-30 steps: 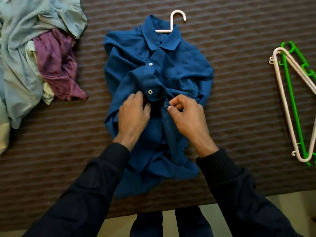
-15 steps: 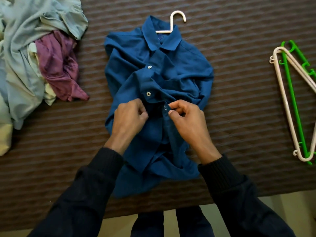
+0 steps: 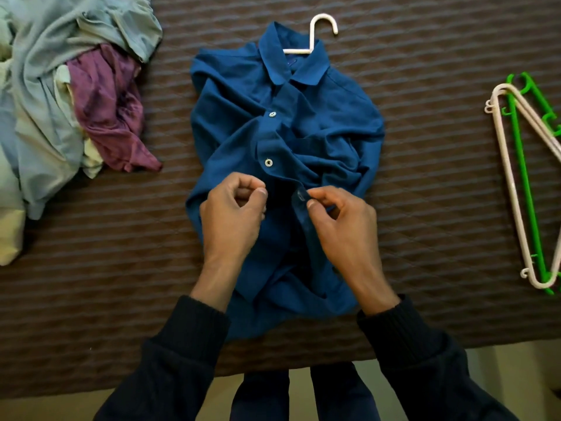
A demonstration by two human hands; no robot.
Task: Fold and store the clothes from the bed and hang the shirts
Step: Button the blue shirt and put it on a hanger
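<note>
Head view: one camera only, looking down on a brown quilted bed (image 3: 425, 208).
Shirt: a blue polo shirt (image 3: 328, 117) lay rumpled at the bed's middle on a white hanger (image 3: 315, 34), two buttons done up.
Left hand: the left hand (image 3: 233, 214) was curled, thumb against fingertips at the placket's left edge; whether it pinched cloth could not be told.
Right hand: the right hand (image 3: 340, 220) pinched the placket edge near a buttonhole.
Handling: soft, light and limp, likely to bunch; best held at the placket edges, then carried by the hanger hook.
Around: a heap of pale and purple clothes (image 3: 60, 101) lay well apart at left; spare white and green hangers (image 3: 522, 183) at right.
Obstruction: nothing seemed to block the work.
</note>
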